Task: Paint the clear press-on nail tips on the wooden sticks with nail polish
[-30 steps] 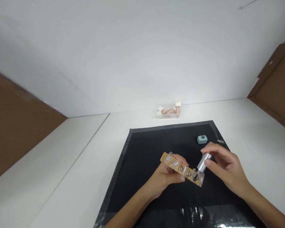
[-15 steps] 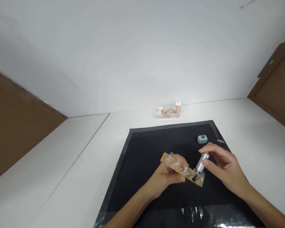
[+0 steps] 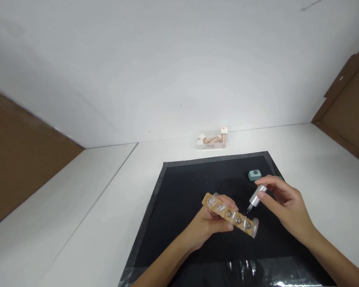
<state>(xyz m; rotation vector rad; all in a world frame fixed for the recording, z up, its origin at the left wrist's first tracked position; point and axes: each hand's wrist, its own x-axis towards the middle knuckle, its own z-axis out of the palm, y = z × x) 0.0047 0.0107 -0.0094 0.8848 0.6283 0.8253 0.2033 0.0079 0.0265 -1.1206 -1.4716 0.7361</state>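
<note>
My left hand (image 3: 217,219) grips a narrow tan strip (image 3: 204,198) between thumb and fingers, tilted down toward the right. Several round metal studs and clear nail tips (image 3: 255,227) sit along it. In my right hand (image 3: 283,195), thumb and fingertips pinch the silver cap of a nail polish brush (image 3: 258,195). Its dark bristles point down and left, just above the strip's right part; whether they touch it I cannot tell. Behind my right fingers stands a small teal nail polish bottle (image 3: 254,175), its dark neck uncapped.
Both hands are over a black mat (image 3: 179,187) taped down on the white table (image 3: 107,207). A clear tray (image 3: 211,146) with several white-headed, peach-stemmed pieces is by the back wall. Brown cardboard panels (image 3: 24,155) flank the table.
My right hand has lifted the nail polish brush up and slightly right, off the strip's right-end stud. My left hand and the strip have barely moved.
</note>
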